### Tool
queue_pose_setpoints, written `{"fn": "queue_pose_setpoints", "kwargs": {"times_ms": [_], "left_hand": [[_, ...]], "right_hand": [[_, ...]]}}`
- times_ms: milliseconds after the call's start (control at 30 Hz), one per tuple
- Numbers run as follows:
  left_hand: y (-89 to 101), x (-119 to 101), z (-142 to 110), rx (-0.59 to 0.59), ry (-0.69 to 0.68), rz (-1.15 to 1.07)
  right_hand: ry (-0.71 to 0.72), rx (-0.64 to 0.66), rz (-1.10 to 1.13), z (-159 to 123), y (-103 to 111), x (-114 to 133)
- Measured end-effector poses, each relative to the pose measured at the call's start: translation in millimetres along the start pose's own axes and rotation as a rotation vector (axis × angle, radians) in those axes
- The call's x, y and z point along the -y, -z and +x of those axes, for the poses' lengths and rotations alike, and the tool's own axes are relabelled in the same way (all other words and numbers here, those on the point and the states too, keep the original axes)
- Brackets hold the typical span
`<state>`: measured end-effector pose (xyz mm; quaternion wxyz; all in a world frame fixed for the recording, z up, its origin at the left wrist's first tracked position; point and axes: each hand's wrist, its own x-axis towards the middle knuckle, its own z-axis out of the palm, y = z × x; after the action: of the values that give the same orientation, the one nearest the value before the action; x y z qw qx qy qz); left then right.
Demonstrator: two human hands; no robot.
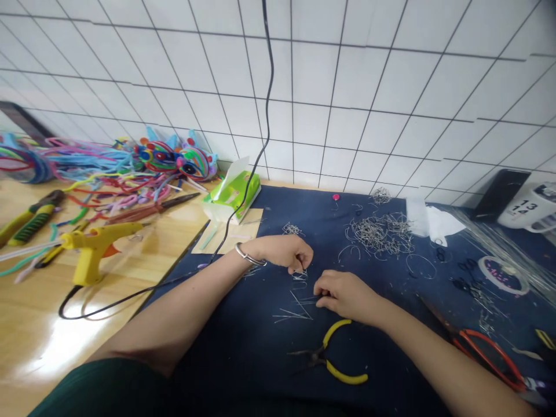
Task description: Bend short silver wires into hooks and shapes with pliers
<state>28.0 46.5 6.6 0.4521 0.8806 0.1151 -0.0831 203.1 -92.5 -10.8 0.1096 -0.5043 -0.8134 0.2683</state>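
Observation:
My left hand [289,253], with a silver bangle at the wrist, is closed in a pinch over small bent wires [299,275] on the dark blue mat [243,353]. Its fingertips meet the upper end of these wires. To the right, my right hand [345,295] lies low over the mat, thumb and fingers drawn together. Thin straight wires [295,314] lie just left of its fingertips; whether one is between them I cannot tell. Pliers with yellow handles [332,359] rest spread apart nearer to me. Behind my left hand is a little heap of bent wires [293,229].
A large tangle of wire [382,233] lies at the back right. Red-handled scissors [490,353] and a round dish [504,275] are at right. Leftward are a yellow glue gun [93,252], a green tissue pack [234,197] and colourful pipe cleaners [87,162]. A black cable [269,87] hangs down onto the mat.

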Motion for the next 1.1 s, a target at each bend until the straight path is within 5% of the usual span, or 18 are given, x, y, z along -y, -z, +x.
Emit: {"fn": "queue_pose_setpoints", "kwargs": {"times_ms": [233, 600, 900, 1100], "left_hand": [[-8.6, 1.0, 6.5, 0.002, 0.026, 0.162], [-18.0, -15.8, 0.4, -0.182, 0.035, 0.608], [-33.5, -49.9, -12.0, -0.221, -0.025, 0.492], [-48.6, -52.1, -32.1, -0.17, 0.077, 0.13]], "right_hand": [[0.063, 0.081, -0.22, -2.0, -1.3, 5.9], [0.076, 0.123, -0.282, -9.2, 8.4, 13.2], [0.168, 0.064, -0.284, -12.8, 5.9, 16.9], [0.159, 0.001, -0.346, -14.9, 8.1, 20.5]]}}
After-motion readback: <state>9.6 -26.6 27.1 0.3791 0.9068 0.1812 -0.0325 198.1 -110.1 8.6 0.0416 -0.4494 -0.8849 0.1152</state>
